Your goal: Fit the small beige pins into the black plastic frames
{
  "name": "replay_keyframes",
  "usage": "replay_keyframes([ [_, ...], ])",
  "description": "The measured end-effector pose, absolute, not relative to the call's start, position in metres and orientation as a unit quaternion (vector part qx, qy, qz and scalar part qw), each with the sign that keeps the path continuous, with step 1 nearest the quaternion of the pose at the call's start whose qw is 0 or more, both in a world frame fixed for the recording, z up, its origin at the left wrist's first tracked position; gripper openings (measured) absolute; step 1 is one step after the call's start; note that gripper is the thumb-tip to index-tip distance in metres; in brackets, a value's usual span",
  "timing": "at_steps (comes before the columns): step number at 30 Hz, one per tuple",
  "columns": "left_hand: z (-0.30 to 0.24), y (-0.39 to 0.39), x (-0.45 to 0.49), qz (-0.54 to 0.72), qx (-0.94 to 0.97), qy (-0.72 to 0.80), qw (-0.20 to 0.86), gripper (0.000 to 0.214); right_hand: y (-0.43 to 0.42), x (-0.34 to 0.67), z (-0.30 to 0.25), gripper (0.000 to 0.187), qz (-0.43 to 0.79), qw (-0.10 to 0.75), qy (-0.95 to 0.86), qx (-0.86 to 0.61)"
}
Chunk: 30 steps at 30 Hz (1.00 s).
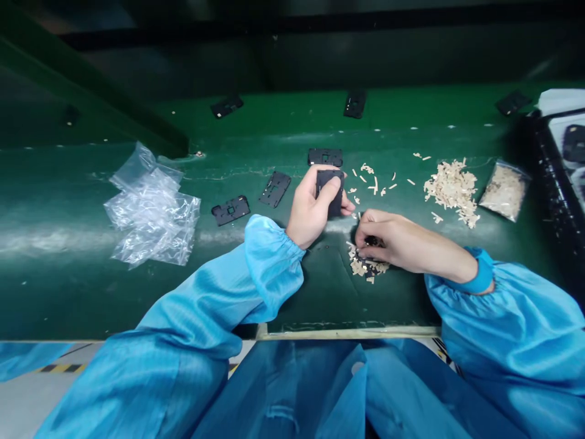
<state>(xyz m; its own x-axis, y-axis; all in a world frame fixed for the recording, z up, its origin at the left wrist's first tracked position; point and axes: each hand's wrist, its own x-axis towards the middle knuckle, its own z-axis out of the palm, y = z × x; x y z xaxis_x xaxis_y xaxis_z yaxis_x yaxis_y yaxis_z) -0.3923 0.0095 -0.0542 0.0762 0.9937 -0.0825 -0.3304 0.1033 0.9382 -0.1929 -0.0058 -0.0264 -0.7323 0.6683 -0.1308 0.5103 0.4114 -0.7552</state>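
My left hand grips a flat black plastic phone frame, its thumb lying across the face. Lower and to the right, my right hand has its fingertips pinched together at a small pile of pale and black strips. Whatever sits between those fingertips is too small to make out. Behind the held part lies another black frame. Two more, a tilted frame and a lower frame, rest left of my left hand. Loose pale strips are scattered right of the held part.
Clear plastic bags are heaped at left. A larger pile of pale strips and a filled zip bag lie at right, near a black-edged tray. More black parts sit along the back; a green post rises at left.
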Motion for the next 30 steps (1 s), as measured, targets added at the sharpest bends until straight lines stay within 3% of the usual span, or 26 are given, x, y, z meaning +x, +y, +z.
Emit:
replay_keyframes([
  [5,-0.051,0.004,-0.398,0.483,0.415,0.455,0.622,0.035,0.006,-0.185,-0.026,0.015,0.476,0.106,-0.792,-0.367],
  [10,-0.048,-0.007,-0.409,0.395,0.569,0.475,0.542,0.026,0.012,-0.183,-0.021,0.029,0.584,0.116,-0.695,-0.403],
  [18,-0.043,-0.006,-0.410,0.258,0.727,0.446,0.455,0.034,0.011,-0.188,-0.017,0.024,0.651,0.141,-0.589,-0.457],
  [22,-0.043,-0.007,-0.410,0.220,0.735,0.445,0.462,0.031,0.012,-0.184,-0.018,0.022,0.643,0.161,-0.583,-0.470],
  [26,-0.046,-0.006,-0.409,0.267,0.694,0.472,0.474,0.023,0.012,-0.183,-0.022,0.025,0.630,0.194,-0.590,-0.467],
  [30,-0.047,-0.002,-0.408,0.336,0.599,0.465,0.558,0.019,0.006,-0.192,-0.029,0.014,0.486,0.298,-0.681,-0.460],
])
